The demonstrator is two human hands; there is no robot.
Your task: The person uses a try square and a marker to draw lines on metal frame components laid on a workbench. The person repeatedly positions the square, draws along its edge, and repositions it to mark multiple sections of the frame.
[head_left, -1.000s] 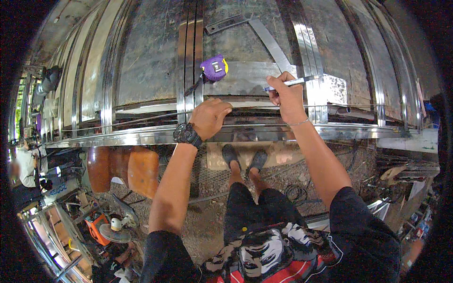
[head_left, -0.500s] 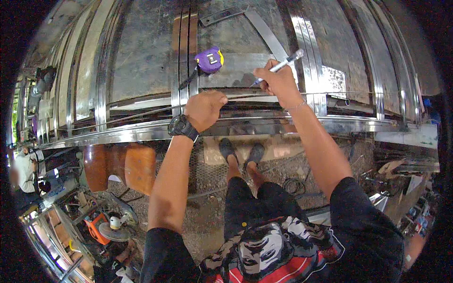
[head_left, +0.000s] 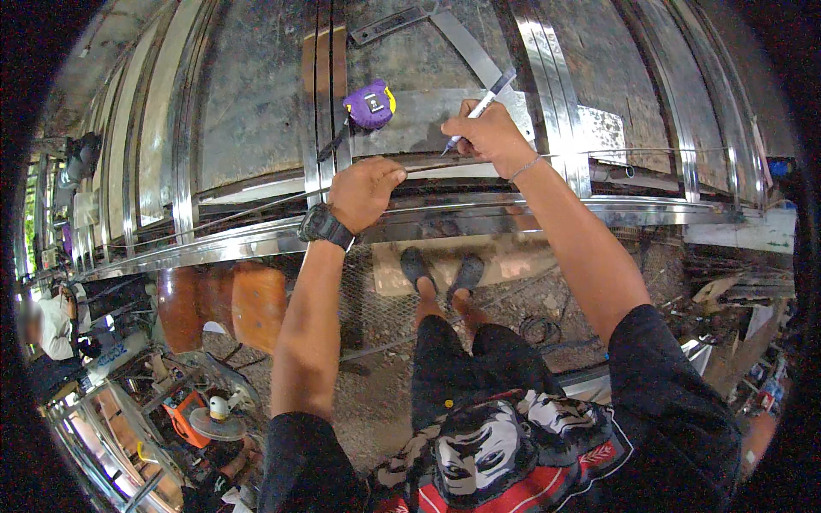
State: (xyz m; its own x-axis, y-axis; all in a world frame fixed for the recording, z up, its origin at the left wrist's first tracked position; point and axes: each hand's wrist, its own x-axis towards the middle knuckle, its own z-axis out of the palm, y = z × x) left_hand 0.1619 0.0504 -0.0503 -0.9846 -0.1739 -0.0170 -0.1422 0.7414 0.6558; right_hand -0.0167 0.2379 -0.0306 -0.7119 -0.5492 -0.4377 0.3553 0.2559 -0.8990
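Steel strip, long, thin and shiny, runs under both hands. The left hand is curled down on it, pinning it, while the right hand grips a slim silver marker pen, tip touching the strip. A purple tape measure lies just beyond the left hand.

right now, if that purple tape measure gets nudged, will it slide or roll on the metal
Likely slide rather than roll: the tape measure lies on a flat side on smooth, shiny sheet metal, which probably gives little grip. Its compact case looks dense for its size. The blade pulled out toward the left hand may drag slightly.
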